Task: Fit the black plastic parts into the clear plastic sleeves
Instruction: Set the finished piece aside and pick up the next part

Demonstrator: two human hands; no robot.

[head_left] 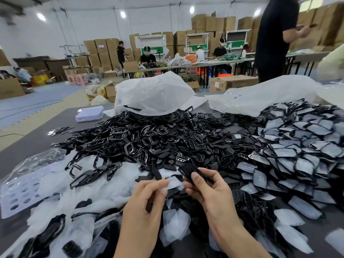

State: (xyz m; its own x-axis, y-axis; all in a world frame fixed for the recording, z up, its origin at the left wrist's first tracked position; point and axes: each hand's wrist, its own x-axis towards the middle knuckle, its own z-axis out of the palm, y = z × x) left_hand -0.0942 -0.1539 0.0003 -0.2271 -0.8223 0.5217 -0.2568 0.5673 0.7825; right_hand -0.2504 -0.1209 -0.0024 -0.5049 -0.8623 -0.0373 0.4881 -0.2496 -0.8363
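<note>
Black plastic part [189, 171] sits pinched between the thumb and fingers of our right hand [210, 192], above the table's [28, 144] near edge. Just beside it is the clear sleeve [174, 183], which our left hand [147, 194] pinches by thumb and forefinger. A heap of loose black parts [149, 138] crowds the table's middle, and sleeved parts [297, 151] spread toward its right edge. We see bare tabletop only along the left edge and near the right corner.
</note>
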